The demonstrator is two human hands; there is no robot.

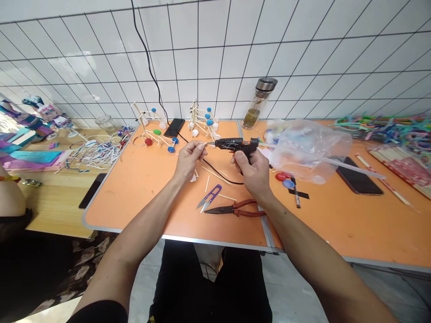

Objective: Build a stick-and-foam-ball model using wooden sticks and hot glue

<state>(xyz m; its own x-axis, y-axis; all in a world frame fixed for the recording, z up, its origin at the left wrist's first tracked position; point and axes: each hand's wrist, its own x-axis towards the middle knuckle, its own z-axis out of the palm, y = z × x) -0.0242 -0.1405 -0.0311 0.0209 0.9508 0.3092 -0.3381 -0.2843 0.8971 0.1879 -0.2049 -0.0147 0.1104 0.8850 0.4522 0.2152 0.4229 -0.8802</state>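
My right hand (253, 172) is wrapped round the grip of a black hot glue gun (232, 144), whose nozzle points left. A long whitish glue stick (323, 158) trails from its back end toward the right. Right at the nozzle tip, my left hand (191, 158) is closed in a pinch; what it holds is too small to make out. Below the hands lie purple thread snips (212, 196), red-handled long-nose pliers (235, 208) and several thin wooden sticks (215, 175). Behind stand stick models with blue caps (202, 121) and another with red and green caps (151, 130).
A glass tea bottle (257, 105) stands by the tiled wall. To the right are a clear plastic bag (310, 146), a marker (296, 195) and a phone (359, 177). A black phone (174, 128) lies near a black cord (150, 58). At left, a person's arm (11, 193) shows beside tangled strings (97, 150).
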